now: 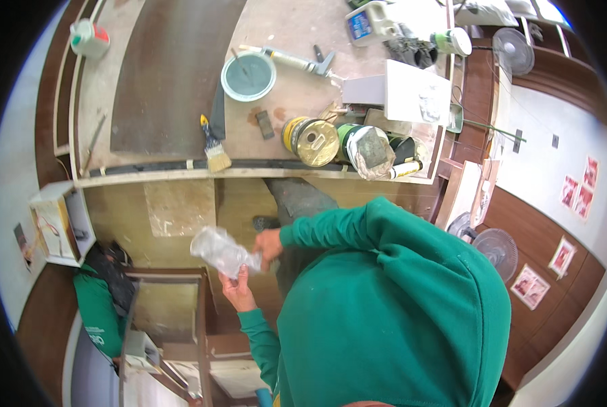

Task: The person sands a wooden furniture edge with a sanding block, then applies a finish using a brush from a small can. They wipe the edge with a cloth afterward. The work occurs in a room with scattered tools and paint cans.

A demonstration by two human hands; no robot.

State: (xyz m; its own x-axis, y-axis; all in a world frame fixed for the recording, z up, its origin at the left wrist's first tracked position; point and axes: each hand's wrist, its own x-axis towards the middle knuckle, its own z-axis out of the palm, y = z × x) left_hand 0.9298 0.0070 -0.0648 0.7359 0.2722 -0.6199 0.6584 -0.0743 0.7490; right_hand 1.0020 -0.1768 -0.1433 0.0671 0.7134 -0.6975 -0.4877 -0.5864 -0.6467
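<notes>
A clear, crumpled plastic item (214,247), maybe a bag or wrapped thing, is held at waist height, away from the worktable. My left hand (237,290) grips its lower part from below, thumb and fingers closed on it. My right hand (268,247), in a green sleeve, is closed at the item's right end; part of its fingers is blurred. What is inside the plastic I cannot make out. My legs show behind it, below the table edge.
The worktable (174,156) holds a brush (216,154), grey bucket (248,73), caulking gun (296,64), several cans (310,139) and a white board (415,88). Fans (495,252) stand right; a white box unit (59,210) and cabinet frame (164,275) lie left and below.
</notes>
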